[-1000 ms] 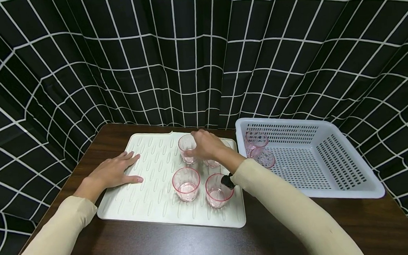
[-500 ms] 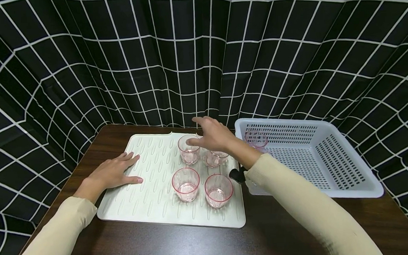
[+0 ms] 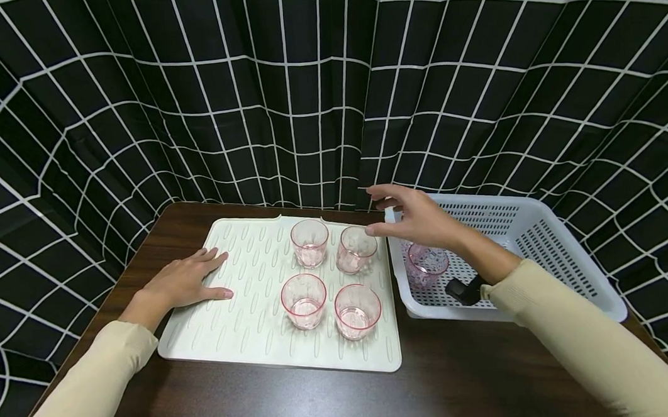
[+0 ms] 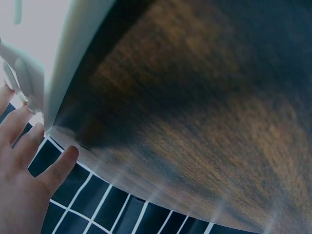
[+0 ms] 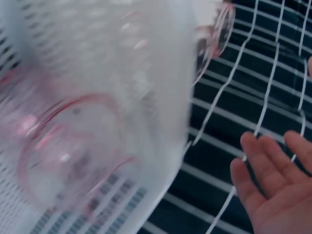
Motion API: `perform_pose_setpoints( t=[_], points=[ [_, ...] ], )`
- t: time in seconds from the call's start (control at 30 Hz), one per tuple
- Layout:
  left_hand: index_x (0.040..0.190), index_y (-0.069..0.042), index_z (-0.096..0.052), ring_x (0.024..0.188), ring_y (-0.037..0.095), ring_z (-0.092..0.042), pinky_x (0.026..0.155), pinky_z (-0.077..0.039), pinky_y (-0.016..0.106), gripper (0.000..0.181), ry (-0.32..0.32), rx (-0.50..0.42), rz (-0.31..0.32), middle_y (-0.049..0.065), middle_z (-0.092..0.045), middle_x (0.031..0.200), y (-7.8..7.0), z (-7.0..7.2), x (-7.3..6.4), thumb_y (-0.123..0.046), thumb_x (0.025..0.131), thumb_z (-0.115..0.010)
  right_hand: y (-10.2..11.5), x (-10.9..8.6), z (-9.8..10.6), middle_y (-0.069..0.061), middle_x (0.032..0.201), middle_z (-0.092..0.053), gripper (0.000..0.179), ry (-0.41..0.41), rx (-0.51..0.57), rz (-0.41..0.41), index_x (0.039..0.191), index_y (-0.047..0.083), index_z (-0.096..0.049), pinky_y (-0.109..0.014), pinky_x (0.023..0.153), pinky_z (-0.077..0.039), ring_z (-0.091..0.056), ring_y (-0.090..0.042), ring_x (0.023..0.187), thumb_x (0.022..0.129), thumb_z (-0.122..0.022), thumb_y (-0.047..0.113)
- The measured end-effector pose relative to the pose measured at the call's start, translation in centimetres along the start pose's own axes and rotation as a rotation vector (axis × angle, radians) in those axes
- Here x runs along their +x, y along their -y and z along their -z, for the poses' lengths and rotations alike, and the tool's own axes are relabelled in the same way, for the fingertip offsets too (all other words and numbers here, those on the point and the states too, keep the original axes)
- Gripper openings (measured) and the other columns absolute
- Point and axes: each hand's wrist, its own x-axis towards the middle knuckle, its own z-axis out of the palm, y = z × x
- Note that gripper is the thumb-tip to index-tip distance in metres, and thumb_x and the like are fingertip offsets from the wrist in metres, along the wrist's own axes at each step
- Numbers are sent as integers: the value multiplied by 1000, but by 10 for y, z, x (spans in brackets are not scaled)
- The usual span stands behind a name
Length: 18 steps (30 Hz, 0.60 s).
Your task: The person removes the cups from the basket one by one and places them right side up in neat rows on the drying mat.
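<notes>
My left hand (image 3: 186, 280) rests with spread fingers on the left side of a white ridged drying mat (image 3: 226, 321). Over the left rim of a pale plastic basket (image 3: 575, 271), my right hand (image 3: 419, 216) hovers with parted fingers and holds nothing. Four clear pink-rimmed glasses stand upright on the mat: a back left glass (image 3: 310, 242), a back right glass (image 3: 356, 250), a front left glass (image 3: 304, 301) and a front right glass (image 3: 357, 311). Inside the basket stands another pink-rimmed glass (image 3: 427, 263); in the right wrist view a basket glass (image 5: 73, 151) appears blurred.
A dark wooden table (image 3: 253, 395) carries the mat and basket. Behind them hangs a black curtain (image 3: 305, 96) with a white grid. The basket's raised left wall stands close beside the mat's right edge.
My right hand has left the glasses at the back of the mat and moved right, over the basket's rim, uncovering the back right glass. My left hand has stayed in place.
</notes>
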Motion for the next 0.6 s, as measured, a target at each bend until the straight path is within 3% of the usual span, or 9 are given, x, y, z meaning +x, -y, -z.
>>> perform_pose_setpoints(
  t=[0.3,0.6],
  points=[
    [152,-7,-40,142,47,-32,105,-32,69,103,0,-1,4,25,-36,155,1,-1,0,-78,79,-58,-39,-35,21,-22,133,-59,71,128,-87,-93,139,-4,-53,-53,97,-50,-60,-36,117,82,-84,24],
    [152,-7,-40,142,48,-31,105,-31,69,103,3,-4,11,25,-35,155,0,-1,0,-78,79,-58,-62,-58,34,-20,128,-64,72,204,-167,-112,134,-5,-57,-57,99,-47,-62,-37,113,77,-87,26]
  ],
)
